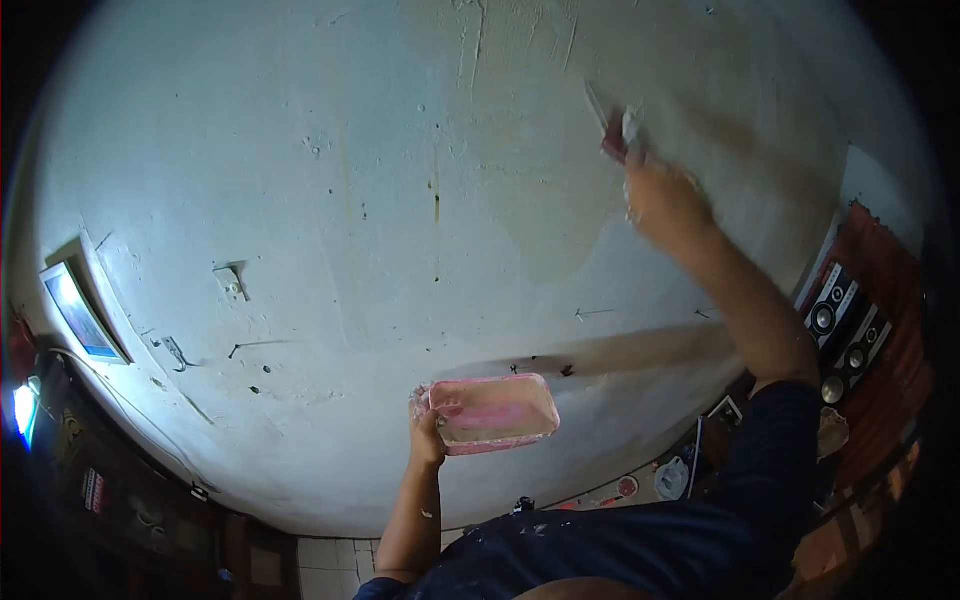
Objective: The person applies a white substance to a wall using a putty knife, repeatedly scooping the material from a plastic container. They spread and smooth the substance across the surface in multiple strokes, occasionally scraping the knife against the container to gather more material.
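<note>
My left hand (426, 432) grips the left end of a pink plastic container (548, 405), whose inside is smeared with pale paste. Up at the right, my right hand (668, 200) is closed round a putty knife (613, 135), its blade pointing up and left close to the wall (390, 230). White paste clings to the knife and to the fingers of both hands. The wall is pale blue and grey, with a beige patch, rough streaks near the top and small holes. Whether the blade touches the wall I cannot tell.
A framed picture (85, 312) hangs at the left, near a switch plate (231, 283) and hooks. Nails stick out along the lower wall. Tall speakers (825, 315) stand at the right. Dark furniture (130, 500) is at lower left; a plastic bag (672, 478) lies below.
</note>
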A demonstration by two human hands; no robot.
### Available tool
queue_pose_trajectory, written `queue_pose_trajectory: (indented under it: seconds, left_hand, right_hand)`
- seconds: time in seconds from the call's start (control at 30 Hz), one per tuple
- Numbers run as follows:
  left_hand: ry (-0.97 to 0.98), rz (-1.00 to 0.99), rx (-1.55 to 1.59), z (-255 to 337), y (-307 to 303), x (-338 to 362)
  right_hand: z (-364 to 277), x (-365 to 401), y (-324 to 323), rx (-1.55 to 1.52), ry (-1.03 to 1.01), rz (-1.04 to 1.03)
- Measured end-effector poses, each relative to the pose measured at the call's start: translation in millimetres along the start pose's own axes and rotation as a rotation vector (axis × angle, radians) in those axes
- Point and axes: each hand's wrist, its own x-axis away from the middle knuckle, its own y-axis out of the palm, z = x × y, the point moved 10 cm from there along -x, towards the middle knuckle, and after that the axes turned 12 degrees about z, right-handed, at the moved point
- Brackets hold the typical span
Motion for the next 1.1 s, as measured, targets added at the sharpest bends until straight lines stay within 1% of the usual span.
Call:
queue_pose_trajectory:
  seconds: [0.03,0.07,0.13,0.17,0.2,0.23,0.27,0.3,0.33,0.37,0.4,0.43,0.47,0.5,0.53,0.57,0.6,0.63,0.67,0.7,0.73,0.77,0.8,0.83,0.87,0.9,0.93,0.97,1.0,1.03,1.07,1.1]
  left_hand:
    - [0.008,-0.016,-0.005,-2.1,-1.5,-2.7]
    - [0.012,-0.031,-0.011,-5.1,-3.2,-3.3]
    - [-0.012,-0.010,-0.069,-9.9,-4.7,-5.3]
    - [-0.024,0.000,-0.119,-12.4,-5.7,-6.6]
    - [-0.036,0.006,-0.128,-16.5,-7.2,-7.1]
    - [-0.002,-0.007,-0.103,-15.8,-6.4,-8.5]
    - [0.033,-0.021,-0.076,-13.8,-5.4,-9.8]
    - [0.022,0.001,-0.081,-15.8,-7.4,-11.0]
    - [0.018,0.002,-0.083,-14.9,-6.7,-9.1]
    - [0.009,0.011,-0.093,-12.0,-5.3,-6.5]
    - [0.001,0.019,-0.100,-10.8,-4.2,-5.2]
    - [0.002,0.021,-0.096,-10.5,-4.2,-4.3]
    - [-0.006,0.010,-0.122,-11.1,-3.2,-4.7]
    - [-0.010,-0.003,-0.147,-11.3,-1.2,-6.9]
    - [0.001,-0.007,-0.140,-13.8,-4.3,-10.3]
    - [0.090,-0.051,-0.216,-16.2,-8.5,-14.7]
    - [0.188,-0.097,-0.288,-18.6,-11.6,-21.1]
    - [0.144,-0.144,-0.288,-32.2,-18.4,-30.7]
    - [0.172,-0.161,-0.276,-25.2,-9.5,-30.0]
    - [0.090,-0.131,-0.215,-26.9,-6.6,-29.0]
    - [0.005,-0.101,-0.155,-27.9,-1.6,-26.8]
    - [0.023,-0.112,-0.149,-22.5,5.4,-24.1]
    - [-0.012,-0.090,-0.126,-21.8,7.8,-22.4]
    - [-0.050,-0.065,-0.104,-21.0,10.2,-21.2]
    - [-0.039,-0.066,-0.099,-15.4,15.6,-19.0]
    - [-0.042,-0.052,-0.093,-11.9,18.5,-16.8]
    - [-0.049,-0.035,-0.088,-11.2,18.5,-15.4]
    - [0.034,-0.075,-0.163,-9.3,18.6,-18.9]
    - [0.023,-0.066,-0.167,-11.3,15.4,-19.2]
    - [-0.010,-0.061,-0.200,-13.4,14.5,-19.6]
    - [-0.046,-0.055,-0.236,-17.0,11.3,-19.7]
    - [0.101,-0.063,-0.167,-2.6,14.9,-17.2]
  right_hand:
    - [19.9,-23.0,-22.1,0.133,0.050,0.187]
    - [38.5,-45.4,-35.1,0.073,0.083,0.348]
    - [58.6,-84.5,-37.0,0.130,-0.030,0.473]
    - [73.5,-103.7,-17.8,0.124,-0.026,0.456]
    - [86.4,-122.8,21.6,0.174,-0.025,0.295]
    - [91.7,-127.4,58.7,0.223,-0.025,0.138]
    - [64.6,-105.8,64.3,0.283,-0.095,0.225]
    - [30.4,-67.7,70.3,0.344,-0.167,0.314]
    - [4.1,-27.9,97.1,0.525,-0.270,0.406]
    - [-25.4,15.2,101.1,0.542,-0.325,0.454]
    - [-52.9,55.6,123.2,0.524,-0.530,0.402]
    - [-68.8,99.3,154.4,0.539,-0.554,0.255]
    - [-93.0,128.5,128.6,0.503,-0.585,0.149]
    - [-96.6,156.4,149.7,0.279,-0.451,0.041]
    - [-112.2,176.8,140.3,0.198,-0.559,0.046]
    - [-123.7,188.5,127.5,0.121,-0.666,0.057]
    - [-121.7,186.8,118.4,0.137,-0.664,0.082]
    - [-112.4,179.0,118.1,0.030,-0.579,-0.033]
    - [-103.4,166.0,108.7,-0.080,-0.490,-0.146]
    - [-86.4,137.5,85.2,-0.142,-0.424,-0.111]
    - [-67.8,102.5,63.1,-0.093,-0.344,-0.128]
    - [-48.7,67.2,42.7,-0.050,-0.264,-0.148]
    - [-32.5,28.5,-0.1,-0.110,-0.251,0.097]
    - [-10.2,-12.7,-7.4,-0.104,-0.225,0.190]
    - [-0.5,-44.4,-52.0,0.024,-0.165,0.341]
    - [11.3,-79.3,-79.8,0.007,-0.107,0.434]
    - [18.2,-103.8,-105.1,0.082,-0.116,0.664]
    - [29.1,-137.4,-110.8,0.107,-0.119,0.715]
    - [36.8,-160.6,-111.3,0.130,-0.120,0.758]
    - [38.2,-171.4,-102.7,0.123,-0.122,0.740]
    - [31.5,-179.3,-83.7,0.097,-0.195,0.663]
    - [21.7,-178.6,-60.4,0.067,-0.264,0.584]
